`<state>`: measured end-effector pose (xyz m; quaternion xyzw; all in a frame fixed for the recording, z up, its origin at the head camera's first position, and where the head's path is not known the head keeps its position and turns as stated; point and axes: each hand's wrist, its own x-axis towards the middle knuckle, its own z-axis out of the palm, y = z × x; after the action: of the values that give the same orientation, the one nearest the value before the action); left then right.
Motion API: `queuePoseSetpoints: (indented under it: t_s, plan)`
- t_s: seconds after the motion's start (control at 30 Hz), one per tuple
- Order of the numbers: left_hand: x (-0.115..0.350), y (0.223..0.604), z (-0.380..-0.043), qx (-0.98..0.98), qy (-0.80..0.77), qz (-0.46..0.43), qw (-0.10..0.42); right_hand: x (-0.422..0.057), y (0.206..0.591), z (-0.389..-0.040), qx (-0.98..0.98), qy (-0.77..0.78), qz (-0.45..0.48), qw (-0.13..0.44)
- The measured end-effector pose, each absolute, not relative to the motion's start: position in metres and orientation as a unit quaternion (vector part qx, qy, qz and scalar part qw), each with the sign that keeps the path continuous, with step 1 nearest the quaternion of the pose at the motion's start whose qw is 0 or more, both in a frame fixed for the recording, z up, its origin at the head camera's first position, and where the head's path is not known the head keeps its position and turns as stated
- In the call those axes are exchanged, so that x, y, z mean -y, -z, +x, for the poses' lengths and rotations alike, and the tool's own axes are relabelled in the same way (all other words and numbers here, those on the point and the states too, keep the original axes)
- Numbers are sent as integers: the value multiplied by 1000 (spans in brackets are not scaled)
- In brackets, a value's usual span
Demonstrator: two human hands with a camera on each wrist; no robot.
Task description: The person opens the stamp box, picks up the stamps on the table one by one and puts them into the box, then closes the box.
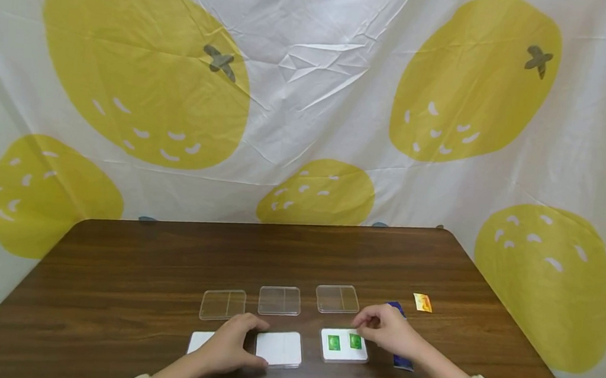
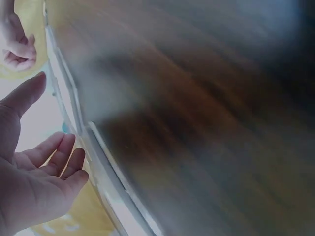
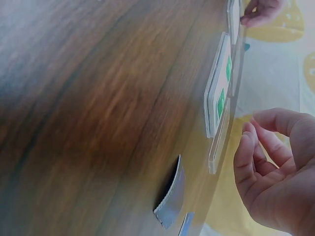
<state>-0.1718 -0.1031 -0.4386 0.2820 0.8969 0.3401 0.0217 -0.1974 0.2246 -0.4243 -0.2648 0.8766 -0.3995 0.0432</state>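
My left hand (image 1: 229, 343) spans the gap between a left white flat case (image 1: 199, 340) and a middle white case (image 1: 281, 348), thumb and fingers apart at the middle case's left edge. The left wrist view shows this hand (image 2: 42, 177) with nothing between thumb and fingers. Over the back right corner of the right white case (image 1: 343, 356), which bears two green squares (image 1: 334, 343), is my right hand (image 1: 390, 331). Seen from the right wrist, this hand (image 3: 275, 172) has curled fingers with thumb and fingertip close together and nothing visible between them.
Behind the cases lie three clear plastic lids (image 1: 279, 301). A dark blue packet (image 1: 403, 363) is partly hidden under my right forearm. Farther right is a small orange-yellow picture piece (image 1: 423, 303). A lemon-print cloth (image 1: 319, 113) hangs behind the wooden table (image 1: 159, 249).
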Motion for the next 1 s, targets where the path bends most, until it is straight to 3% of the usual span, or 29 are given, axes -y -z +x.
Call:
queuePoseSetpoints:
  t_s: [1.0]
  plan:
    - [105, 446, -170, -923, -279, 265, 0, -254, 424, -220, -881, 422, -209, 45]
